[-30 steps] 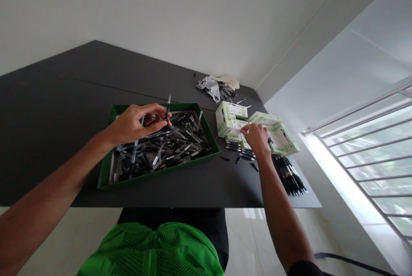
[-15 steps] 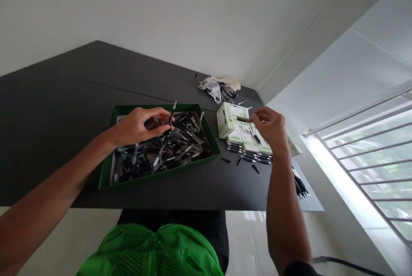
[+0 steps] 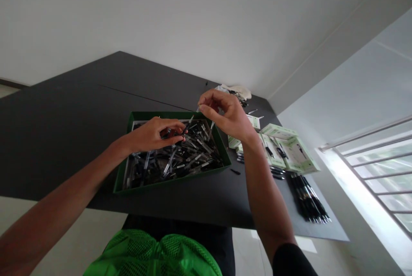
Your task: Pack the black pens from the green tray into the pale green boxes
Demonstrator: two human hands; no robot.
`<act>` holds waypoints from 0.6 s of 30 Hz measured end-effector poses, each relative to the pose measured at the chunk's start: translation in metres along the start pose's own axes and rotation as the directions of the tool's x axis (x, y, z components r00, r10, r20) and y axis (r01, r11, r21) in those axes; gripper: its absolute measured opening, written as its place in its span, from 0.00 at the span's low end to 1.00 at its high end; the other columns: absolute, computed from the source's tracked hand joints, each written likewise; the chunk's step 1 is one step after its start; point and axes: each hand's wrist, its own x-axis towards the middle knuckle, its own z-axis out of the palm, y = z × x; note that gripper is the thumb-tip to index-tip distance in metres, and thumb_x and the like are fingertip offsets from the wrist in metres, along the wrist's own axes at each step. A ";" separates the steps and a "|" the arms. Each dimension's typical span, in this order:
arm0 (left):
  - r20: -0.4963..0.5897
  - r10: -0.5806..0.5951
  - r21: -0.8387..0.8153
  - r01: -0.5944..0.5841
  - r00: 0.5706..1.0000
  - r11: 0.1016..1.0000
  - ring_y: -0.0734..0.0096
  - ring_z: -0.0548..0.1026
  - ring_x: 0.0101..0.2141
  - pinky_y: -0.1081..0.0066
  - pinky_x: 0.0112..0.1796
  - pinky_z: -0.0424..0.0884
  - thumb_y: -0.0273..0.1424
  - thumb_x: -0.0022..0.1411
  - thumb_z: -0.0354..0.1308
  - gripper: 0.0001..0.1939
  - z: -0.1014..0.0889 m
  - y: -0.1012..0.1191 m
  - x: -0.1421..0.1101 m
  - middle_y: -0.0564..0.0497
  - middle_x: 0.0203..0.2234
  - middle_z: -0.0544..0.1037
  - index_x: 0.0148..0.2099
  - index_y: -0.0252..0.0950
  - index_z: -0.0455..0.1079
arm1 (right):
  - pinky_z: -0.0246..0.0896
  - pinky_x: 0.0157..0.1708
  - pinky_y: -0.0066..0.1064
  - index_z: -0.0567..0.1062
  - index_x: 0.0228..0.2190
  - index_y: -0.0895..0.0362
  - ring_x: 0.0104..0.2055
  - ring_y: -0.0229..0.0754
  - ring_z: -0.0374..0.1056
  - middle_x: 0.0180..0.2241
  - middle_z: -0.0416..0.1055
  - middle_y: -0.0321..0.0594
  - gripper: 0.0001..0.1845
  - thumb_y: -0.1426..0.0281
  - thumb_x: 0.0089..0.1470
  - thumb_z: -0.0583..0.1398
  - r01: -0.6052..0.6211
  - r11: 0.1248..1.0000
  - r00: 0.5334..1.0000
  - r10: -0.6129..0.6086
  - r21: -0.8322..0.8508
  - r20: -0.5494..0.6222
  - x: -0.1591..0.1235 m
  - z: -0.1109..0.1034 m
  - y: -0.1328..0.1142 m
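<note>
My right hand [image 3: 225, 115] pinches a piece [image 3: 198, 108] too small to identify. Its wrist partly hides a pale box [image 3: 254, 121]; the window [image 3: 386, 168] is cropped.

No text, brand or number can be read: the print on the green-and-white cartons [image 3: 298, 153] is too small to make out, and the pale markings on the pens [image 3: 201, 143] in the green box [image 3: 172, 181] are illegible.

Dim rm, window [image 3: 383, 164] glare R, soft blur, wide-angle distort.
</note>
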 end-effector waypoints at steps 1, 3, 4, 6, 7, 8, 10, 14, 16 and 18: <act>0.001 0.006 -0.008 -0.006 1.000 1.000 0.72 0.80 0.29 0.76 0.32 0.73 0.47 0.71 0.61 0.18 0.000 0.000 0.000 0.50 0.35 0.86 0.49 0.37 0.79 | 0.55 0.32 0.31 0.76 0.35 0.54 0.31 0.35 0.60 0.29 0.68 0.32 0.10 0.61 0.64 0.62 0.005 1.000 1.000 -0.005 0.003 -0.005 0.001 0.001 0.002; 0.002 0.013 -0.008 -0.013 1.000 1.000 0.72 0.80 0.29 0.76 0.32 0.73 0.46 0.72 0.61 0.18 0.000 -0.001 0.000 0.51 0.34 0.86 0.49 0.37 0.79 | 0.56 0.33 0.31 0.76 0.36 0.54 0.31 0.36 0.61 0.30 0.69 0.32 0.09 0.62 0.64 0.62 0.006 1.000 1.000 -0.006 0.020 -0.006 0.003 0.004 0.005; 0.000 0.014 -0.004 -0.014 1.000 1.000 0.73 0.79 0.28 0.76 0.32 0.72 0.45 0.72 0.61 0.17 0.000 -0.001 0.000 0.51 0.33 0.86 0.49 0.37 0.79 | 0.57 0.33 0.31 0.76 0.36 0.54 0.31 0.36 0.61 0.30 0.69 0.32 0.09 0.62 0.64 0.62 0.007 1.000 1.000 -0.007 0.028 -0.002 0.003 0.004 0.006; -0.006 0.012 0.003 -0.011 1.000 1.000 0.73 0.79 0.28 0.76 0.31 0.72 0.45 0.72 0.62 0.17 0.000 -0.002 0.000 0.51 0.32 0.86 0.49 0.36 0.79 | 0.57 0.34 0.31 0.76 0.36 0.54 0.32 0.36 0.62 0.30 0.70 0.32 0.09 0.62 0.64 0.62 0.017 0.999 1.000 -0.017 0.043 0.007 0.003 0.005 0.009; -0.008 0.008 0.003 -0.008 1.000 1.000 0.73 0.79 0.28 0.76 0.31 0.72 0.45 0.72 0.62 0.17 0.000 -0.002 0.000 0.51 0.32 0.86 0.49 0.36 0.79 | 0.57 0.35 0.31 0.76 0.36 0.54 0.32 0.36 0.62 0.30 0.71 0.32 0.09 0.62 0.64 0.62 0.023 0.999 1.000 -0.023 0.047 0.012 0.003 0.005 0.009; -0.008 0.005 0.002 -0.005 1.000 1.000 0.73 0.79 0.28 0.76 0.31 0.72 0.45 0.72 0.62 0.17 0.001 -0.003 0.000 0.51 0.33 0.86 0.49 0.36 0.80 | 0.57 0.35 0.31 0.76 0.36 0.54 0.32 0.36 0.62 0.30 0.71 0.32 0.09 0.62 0.64 0.62 0.025 0.998 1.000 -0.026 0.049 0.016 0.003 0.005 0.010; -0.004 0.004 0.004 -0.004 1.000 1.000 0.73 0.80 0.29 0.76 0.32 0.72 0.45 0.72 0.61 0.17 0.000 -0.002 0.000 0.51 0.34 0.86 0.49 0.37 0.80 | 0.57 0.35 0.32 0.76 0.36 0.54 0.32 0.36 0.62 0.30 0.70 0.32 0.10 0.61 0.65 0.62 0.018 0.999 1.000 -0.019 0.050 0.020 0.003 0.004 0.011; -0.003 0.004 0.013 -0.004 1.000 1.000 0.72 0.79 0.29 0.75 0.32 0.73 0.45 0.72 0.61 0.17 -0.001 0.000 0.001 0.50 0.34 0.86 0.48 0.37 0.79 | 0.58 0.35 0.31 0.77 0.36 0.54 0.32 0.36 0.62 0.30 0.69 0.32 0.13 0.58 0.65 0.63 0.008 0.998 1.000 -0.009 0.056 0.025 0.003 0.003 0.012; -0.004 -0.001 0.007 0.001 1.000 1.000 0.72 0.79 0.28 0.76 0.32 0.72 0.46 0.71 0.61 0.17 -0.001 0.001 0.001 0.50 0.34 0.86 0.48 0.37 0.79 | 0.58 0.36 0.31 0.77 0.36 0.55 0.33 0.36 0.62 0.31 0.69 0.32 0.13 0.58 0.65 0.63 0.013 0.998 1.000 -0.015 0.057 0.025 0.003 0.004 0.012; -0.010 -0.005 0.012 0.005 1.000 1.000 0.72 0.79 0.28 0.75 0.32 0.72 0.46 0.71 0.61 0.17 -0.002 0.002 0.001 0.51 0.33 0.86 0.48 0.37 0.79 | 0.58 0.37 0.31 0.77 0.37 0.54 0.34 0.36 0.63 0.31 0.69 0.33 0.12 0.58 0.65 0.62 0.015 0.999 0.999 -0.017 0.053 0.040 0.003 0.005 0.012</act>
